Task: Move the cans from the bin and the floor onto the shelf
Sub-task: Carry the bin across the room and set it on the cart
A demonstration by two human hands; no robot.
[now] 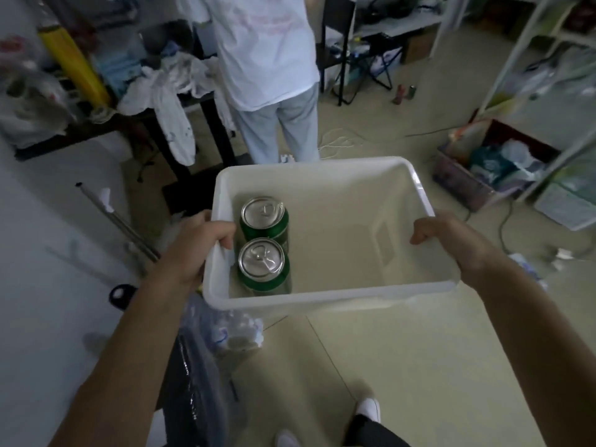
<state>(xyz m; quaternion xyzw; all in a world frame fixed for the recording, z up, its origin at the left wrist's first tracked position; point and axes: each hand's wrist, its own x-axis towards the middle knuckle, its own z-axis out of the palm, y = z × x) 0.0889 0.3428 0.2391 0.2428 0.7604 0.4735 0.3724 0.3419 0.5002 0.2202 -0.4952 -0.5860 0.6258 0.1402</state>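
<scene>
- I held the white rectangular plastic bin (322, 296) off the floor, one hand on each short side.
- My left hand (196, 245) was closed over the left rim, fingers (225, 232) curled inside the wall, touching or just beside the nearer cans.
- My right hand (446, 235) was closed over the right rim, well apart from the cans.
- Two green aluminium cans with silver pull-tab tops stood upright against the left wall: the far can (264, 217) and the near can (263, 264), touching each other.
- No brand or writing could be read on either can; only the tops and a strip of green showed.
- Small cans (404, 91) stood on the tiled floor (419, 366) far ahead, blurred; their count and labels could not be made out.
- The white metal shelf (522, 59) rose at right, cut off by the frame edge.
- A person in a white shirt (264, 50) stood ahead, cut off above the shoulders.
</scene>
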